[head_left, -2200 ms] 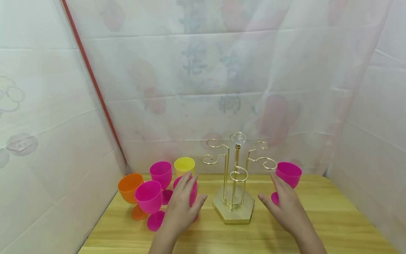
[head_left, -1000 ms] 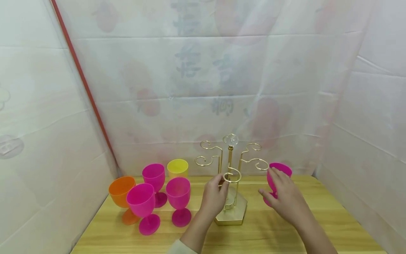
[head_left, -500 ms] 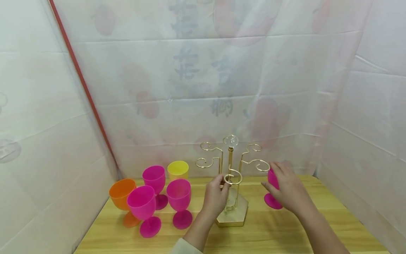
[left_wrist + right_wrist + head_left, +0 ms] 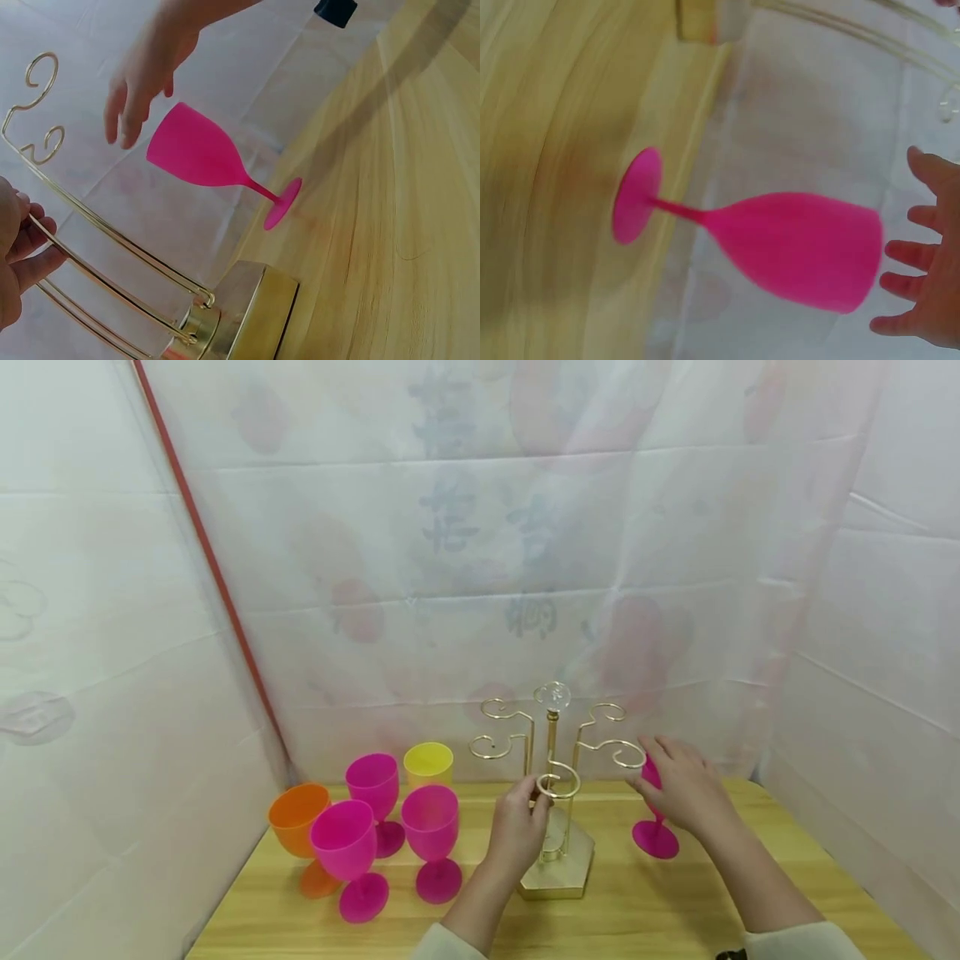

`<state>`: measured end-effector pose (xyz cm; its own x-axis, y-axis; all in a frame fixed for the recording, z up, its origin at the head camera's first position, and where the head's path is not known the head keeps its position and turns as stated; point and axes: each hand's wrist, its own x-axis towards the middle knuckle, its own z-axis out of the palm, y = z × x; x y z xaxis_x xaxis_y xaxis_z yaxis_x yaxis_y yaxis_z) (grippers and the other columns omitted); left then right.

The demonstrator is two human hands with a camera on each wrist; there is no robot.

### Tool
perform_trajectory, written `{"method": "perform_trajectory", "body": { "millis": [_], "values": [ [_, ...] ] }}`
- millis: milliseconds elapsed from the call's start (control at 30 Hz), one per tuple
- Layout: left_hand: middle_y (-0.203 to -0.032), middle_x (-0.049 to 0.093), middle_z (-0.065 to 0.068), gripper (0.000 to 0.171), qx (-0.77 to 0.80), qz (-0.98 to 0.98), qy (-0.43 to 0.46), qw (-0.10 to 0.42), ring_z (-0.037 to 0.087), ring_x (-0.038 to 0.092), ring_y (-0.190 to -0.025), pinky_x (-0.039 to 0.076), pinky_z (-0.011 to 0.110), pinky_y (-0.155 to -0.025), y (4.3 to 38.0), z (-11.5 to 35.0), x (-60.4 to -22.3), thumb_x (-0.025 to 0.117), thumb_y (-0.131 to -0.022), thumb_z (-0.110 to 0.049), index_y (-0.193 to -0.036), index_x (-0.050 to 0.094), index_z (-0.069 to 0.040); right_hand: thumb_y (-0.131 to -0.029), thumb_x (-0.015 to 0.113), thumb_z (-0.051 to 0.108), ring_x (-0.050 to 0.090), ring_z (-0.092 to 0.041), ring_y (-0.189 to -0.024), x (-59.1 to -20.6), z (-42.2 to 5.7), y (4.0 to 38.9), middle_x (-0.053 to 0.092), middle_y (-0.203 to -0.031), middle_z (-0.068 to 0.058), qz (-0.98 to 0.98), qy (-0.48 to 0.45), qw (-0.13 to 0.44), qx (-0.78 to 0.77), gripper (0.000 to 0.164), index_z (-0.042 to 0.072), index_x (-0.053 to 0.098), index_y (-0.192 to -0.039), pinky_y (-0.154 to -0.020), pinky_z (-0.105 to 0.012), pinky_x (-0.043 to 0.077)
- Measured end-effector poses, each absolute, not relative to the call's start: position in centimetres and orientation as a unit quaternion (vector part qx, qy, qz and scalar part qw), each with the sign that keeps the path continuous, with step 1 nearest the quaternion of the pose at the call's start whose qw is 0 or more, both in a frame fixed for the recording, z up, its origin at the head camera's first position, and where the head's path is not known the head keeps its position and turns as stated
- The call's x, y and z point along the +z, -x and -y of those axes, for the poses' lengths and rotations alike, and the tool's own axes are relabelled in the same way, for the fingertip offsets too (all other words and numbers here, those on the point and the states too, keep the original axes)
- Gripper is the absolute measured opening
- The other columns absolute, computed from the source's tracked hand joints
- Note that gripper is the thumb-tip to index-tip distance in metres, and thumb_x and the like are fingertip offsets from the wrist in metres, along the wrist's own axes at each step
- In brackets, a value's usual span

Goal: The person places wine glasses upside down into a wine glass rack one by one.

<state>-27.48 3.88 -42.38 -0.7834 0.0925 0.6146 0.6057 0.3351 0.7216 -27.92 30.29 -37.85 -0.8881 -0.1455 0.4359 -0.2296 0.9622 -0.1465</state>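
Note:
A gold goblet rack (image 4: 558,878) with curled wire arms and a clear ball on top stands mid-table. My left hand (image 4: 516,831) pinches one of its upright rods; the left wrist view shows the thumb and fingers on the thin rod (image 4: 97,279). To the right of the rack, a pink goblet (image 4: 656,841) stands upright on its foot. Above its rim is my right hand (image 4: 686,783), which partly hides the bowl in the head view. In the right wrist view the spread fingers of that hand (image 4: 939,270) are near the rim of the goblet (image 4: 795,251), apart from it.
To the left on the wooden table (image 4: 615,918) stand an orange goblet (image 4: 298,820), a yellow one (image 4: 428,762) and three pink ones, the nearest to the rack being a pink goblet (image 4: 431,821). Pale cloth walls (image 4: 450,652) enclose the back and sides.
My left hand has moved right from beside the pink goblets and taken hold of the rack's rod. My right hand has shifted over the right goblet's rim. No goblet has visibly moved.

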Motion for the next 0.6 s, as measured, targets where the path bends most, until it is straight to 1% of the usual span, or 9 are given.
{"method": "perform_trajectory", "body": {
  "millis": [67,167,300,367,433,500,600],
  "values": [
    [-0.086,0.071,0.002,0.010,-0.536,0.778,0.225,0.239,0.007,0.068,-0.080,0.054,0.014,-0.067,27.5,-3.9,-42.3,0.063,-0.094,-0.005,-0.101,0.069,-0.008,-0.090,0.064,0.050,0.032,-0.051,-0.134,-38.0,-30.5,28.8,0.041,-0.145,-0.027,0.970,-0.087,0.206,0.090,0.073,0.009,0.041,-0.147,-0.097,-0.080,0.023],
    [-0.086,0.071,0.002,0.010,-0.539,0.778,0.224,0.234,0.005,0.067,-0.079,0.054,0.014,-0.066,27.5,-3.9,-42.3,0.063,-0.094,-0.006,-0.101,0.069,-0.009,-0.089,0.061,0.059,0.031,-0.051,-0.135,-38.5,-30.9,29.8,0.041,-0.146,-0.025,0.975,-0.074,0.197,0.074,0.076,0.012,0.042,-0.146,-0.094,-0.082,0.023],
    [-0.085,0.071,0.001,0.009,-0.539,0.779,0.219,0.233,0.005,0.066,-0.079,0.054,0.014,-0.066,27.6,-4.1,-42.5,0.064,-0.093,-0.007,-0.100,0.070,-0.009,-0.087,0.056,0.067,0.027,-0.054,-0.135,-39.5,-31.5,30.6,0.037,-0.148,-0.026,0.980,-0.059,0.181,0.062,0.082,0.013,0.041,-0.147,-0.096,-0.081,0.022],
    [-0.085,0.071,0.002,0.008,-0.541,0.778,0.219,0.230,0.005,0.067,-0.079,0.054,0.013,-0.067,27.5,-4.1,-42.6,0.064,-0.093,-0.007,-0.100,0.069,-0.009,-0.087,0.055,0.069,0.023,-0.055,-0.136,-40.0,-31.7,30.8,0.035,-0.148,-0.027,0.982,-0.053,0.169,0.065,0.085,0.012,0.040,-0.148,-0.097,-0.081,0.020],
    [-0.085,0.070,0.003,0.008,-0.547,0.776,0.222,0.224,0.006,0.067,-0.078,0.054,0.013,-0.068,27.6,-4.1,-42.6,0.064,-0.093,-0.006,-0.099,0.069,-0.008,-0.086,0.057,0.068,0.021,-0.056,-0.136,-40.5,-31.8,30.9,0.034,-0.149,-0.028,0.983,-0.047,0.159,0.074,0.086,0.011,0.039,-0.148,-0.098,-0.081,0.018],
    [-0.085,0.069,0.004,0.008,-0.550,0.773,0.225,0.221,0.007,0.068,-0.078,0.054,0.013,-0.069,27.6,-4.1,-42.6,0.064,-0.093,-0.005,-0.099,0.068,-0.007,-0.086,0.057,0.068,0.019,-0.057,-0.136,-40.8,-31.9,31.1,0.034,-0.148,-0.028,0.984,-0.042,0.153,0.081,0.086,0.010,0.040,-0.148,-0.098,-0.082,0.018],
    [-0.085,0.069,0.004,0.008,-0.549,0.772,0.227,0.225,0.007,0.068,-0.078,0.054,0.012,-0.068,27.8,-4.1,-42.6,0.064,-0.093,-0.004,-0.099,0.068,-0.006,-0.087,0.058,0.066,0.021,-0.057,-0.135,-40.9,-31.9,31.3,0.036,-0.146,-0.028,0.984,-0.040,0.153,0.080,0.084,0.011,0.041,-0.147,-0.095,-0.081,0.025]
  ]
}}
